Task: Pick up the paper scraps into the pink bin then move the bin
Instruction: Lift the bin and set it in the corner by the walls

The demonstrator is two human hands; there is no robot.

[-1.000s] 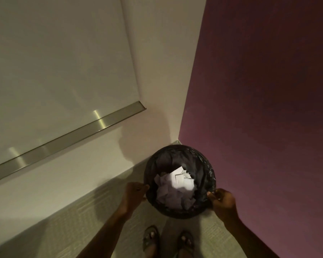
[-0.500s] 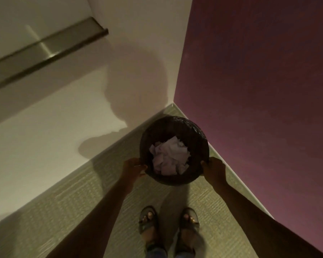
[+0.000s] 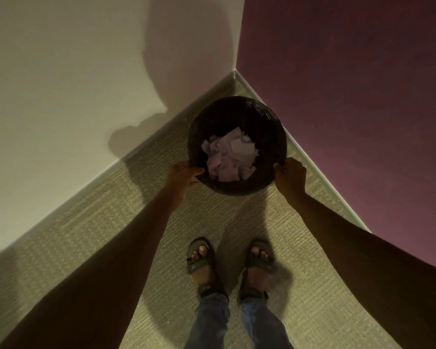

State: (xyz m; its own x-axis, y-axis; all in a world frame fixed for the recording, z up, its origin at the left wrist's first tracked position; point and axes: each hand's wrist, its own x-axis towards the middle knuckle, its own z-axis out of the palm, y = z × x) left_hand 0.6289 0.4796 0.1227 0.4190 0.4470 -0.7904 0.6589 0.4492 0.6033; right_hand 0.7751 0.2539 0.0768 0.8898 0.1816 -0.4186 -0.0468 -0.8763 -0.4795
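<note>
Dark bin (image 3: 237,182) lower, nearer corner.

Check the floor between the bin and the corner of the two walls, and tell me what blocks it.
Nothing visible does. Both hands, left hand and right hand, grip the rim of the bin, paper scraps inside. The strip of carpet up to the corner looks bare.

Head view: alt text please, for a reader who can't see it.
Two hands, left hand and right hand, grip opposite sides of a dark-lined bin holding paper scraps, in a carpeted corner between a white wall and a maroon wall.
</note>
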